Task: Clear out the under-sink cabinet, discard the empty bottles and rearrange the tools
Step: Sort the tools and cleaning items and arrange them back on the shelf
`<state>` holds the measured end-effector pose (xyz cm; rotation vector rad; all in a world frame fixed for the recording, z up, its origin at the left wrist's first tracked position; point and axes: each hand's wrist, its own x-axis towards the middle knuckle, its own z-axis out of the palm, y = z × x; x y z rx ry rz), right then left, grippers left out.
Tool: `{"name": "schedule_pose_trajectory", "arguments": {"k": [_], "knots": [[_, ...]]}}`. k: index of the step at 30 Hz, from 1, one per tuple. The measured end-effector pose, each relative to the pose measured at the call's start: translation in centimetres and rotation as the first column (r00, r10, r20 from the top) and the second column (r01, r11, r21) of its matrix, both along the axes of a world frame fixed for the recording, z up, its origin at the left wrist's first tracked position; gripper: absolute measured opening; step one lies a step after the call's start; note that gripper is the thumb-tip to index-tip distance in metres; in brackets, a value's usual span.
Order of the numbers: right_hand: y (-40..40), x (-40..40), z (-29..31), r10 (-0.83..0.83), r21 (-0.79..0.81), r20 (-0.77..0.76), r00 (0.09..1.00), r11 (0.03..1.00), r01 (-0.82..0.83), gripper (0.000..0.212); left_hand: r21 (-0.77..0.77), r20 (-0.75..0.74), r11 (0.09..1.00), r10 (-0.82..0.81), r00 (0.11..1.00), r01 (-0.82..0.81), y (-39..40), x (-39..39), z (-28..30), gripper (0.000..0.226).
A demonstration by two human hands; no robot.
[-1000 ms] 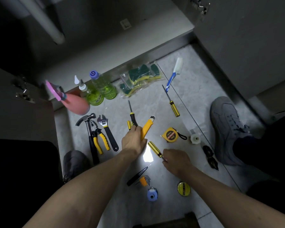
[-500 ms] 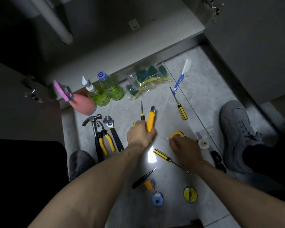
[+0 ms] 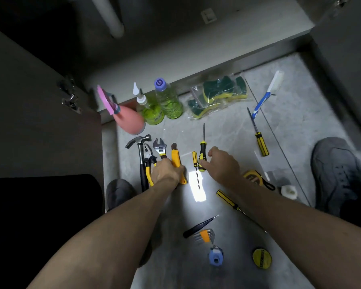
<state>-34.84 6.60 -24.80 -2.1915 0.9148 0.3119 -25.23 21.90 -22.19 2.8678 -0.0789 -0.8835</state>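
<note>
The left hand (image 3: 167, 172) grips the yellow plastic utility knife (image 3: 176, 161) on the grey tile floor (image 3: 227, 130), apparently lining it up beside the adjustable steel wrench (image 3: 160, 149); the right hand (image 3: 222, 163) pinches the black-and-yellow screwdriver (image 3: 202, 155), likely to align it too

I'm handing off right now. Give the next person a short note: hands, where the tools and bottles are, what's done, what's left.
Left hand grips the yellow utility knife, laid beside the wrench, pliers and hammer.
Right hand touches the black-handled screwdriver, fingers on its handle.
Done: cabinet contents are on the floor; a tool row has begun.
Left: line up other screwdrivers, tape measure, hex keys; sort the two green bottles and pink sprayer.
</note>
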Motion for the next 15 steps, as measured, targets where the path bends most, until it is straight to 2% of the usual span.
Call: {"name": "schedule_pose_trajectory", "arguments": {"k": [2, 6, 10, 12, 15], "knots": [[0.4, 0.6, -0.2, -0.024, 0.008, -0.015, 1.0, 1.0, 0.024, 0.045, 0.012, -0.006, 1.0, -0.008, 1.0, 0.008, 0.1, 0.0, -0.5, 0.034], [1.0, 1.8, -0.3, -0.081, 0.079, -0.056, 0.995, 0.993, 0.085, 0.033, 0.018, 0.026, 1.0, -0.016, 1.0, 0.015, 0.5, 0.0, -0.9, 0.049], [0.7, 1.3, -0.4, -0.125, 0.169, -0.003, 0.992, 0.978, 0.124, 0.023, 0.007, 0.032, 1.0, 0.005, 0.999, -0.005, 0.6, 0.2, -0.8, 0.054], [0.2, 0.5, -0.4, -0.152, 0.192, 0.028, 0.988, 0.971, 0.144, 0.02, -0.035, 0.089, 0.999, 0.034, 0.995, -0.031, 0.3, 0.2, -0.5, 0.05], [-0.5, -0.8, -0.2, -0.168, 0.17, 0.054, 0.984, 0.973, 0.157, 0.021, -0.192, 0.19, 0.981, 0.042, 0.981, -0.005, -0.5, 0.0, 0.1, 0.033]]}}
